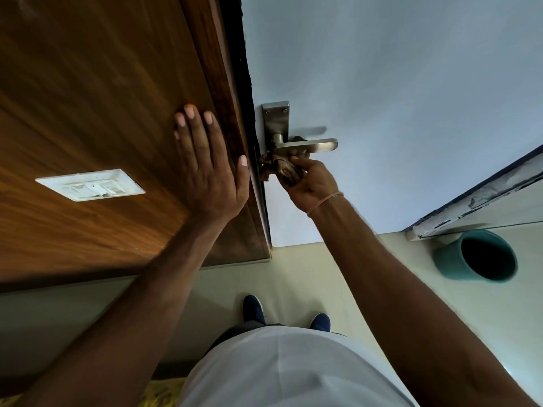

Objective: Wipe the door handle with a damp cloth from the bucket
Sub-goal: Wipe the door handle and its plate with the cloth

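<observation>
Right hand (308,180) is closed around a bunched brownish cloth (280,168), pressing it against the underside of the door handle (305,146) near where the lever meets its metal plate (276,118). Left hand (208,160) lies open and flat on the wooden panel (88,98) beside the door edge, gripping nothing, just bracing. The teal bucket (479,257) sits on the floor (293,277) well apart to the right, near the foot of the pale door (411,83). Wiping looks underway, lever end and top face likely not covered yet. Risks: the cloth is held as a wad, so only a small patch touches metal; the far tip of the lever and the plate with its screws could get skipped. Pushing up or down on the lever may work the latch and let the door swing, and the flat left hand on the panel would not stop that. Loose cloth ends hang close to the gap at the door edge and could snag there. If the cloth is too wet, drips may run down the door onto the floor near the shoes (252,308), a slip hazard. Can't tell from here how damp it is. A switch plate (91,185) sits left of the bracing hand, so wet fingers should stay off it.
</observation>
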The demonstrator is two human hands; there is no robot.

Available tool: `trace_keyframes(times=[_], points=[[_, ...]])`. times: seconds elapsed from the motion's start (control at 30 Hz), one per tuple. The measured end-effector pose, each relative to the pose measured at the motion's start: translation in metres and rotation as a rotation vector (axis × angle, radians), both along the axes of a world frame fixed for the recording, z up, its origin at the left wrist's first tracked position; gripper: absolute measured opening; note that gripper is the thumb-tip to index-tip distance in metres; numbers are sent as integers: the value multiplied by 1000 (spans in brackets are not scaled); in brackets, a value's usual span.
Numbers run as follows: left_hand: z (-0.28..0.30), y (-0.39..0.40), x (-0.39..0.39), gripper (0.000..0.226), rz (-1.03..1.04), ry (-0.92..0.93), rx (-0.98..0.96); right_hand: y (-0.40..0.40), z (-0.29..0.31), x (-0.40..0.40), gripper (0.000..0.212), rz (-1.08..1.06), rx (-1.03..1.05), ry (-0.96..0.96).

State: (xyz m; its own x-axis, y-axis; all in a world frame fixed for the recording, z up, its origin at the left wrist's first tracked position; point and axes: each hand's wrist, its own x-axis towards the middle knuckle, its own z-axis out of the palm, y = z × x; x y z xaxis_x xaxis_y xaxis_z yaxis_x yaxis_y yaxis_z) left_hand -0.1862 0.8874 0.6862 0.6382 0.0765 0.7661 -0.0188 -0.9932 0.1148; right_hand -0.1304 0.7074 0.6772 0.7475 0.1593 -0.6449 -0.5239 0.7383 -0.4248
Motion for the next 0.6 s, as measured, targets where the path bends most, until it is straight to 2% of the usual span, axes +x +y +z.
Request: trace_keyframes(times=[0.33, 0.4, 0.47, 0.6], points=[[-2, -2, 3, 77, -2, -28, -17, -64, 18, 13, 17, -60, -256, -17], [-2, -2, 4, 77, -3, -28, -22, -69, 26, 11, 16, -83, -404, -35], [-1, -2, 4, 77, -6, -31, -22, -73, 31, 5, 18, -108, -644, -103], [0, -2, 4, 78, -3, -27, -18, -75, 37, -6, 28, -159, -1100, -414]])
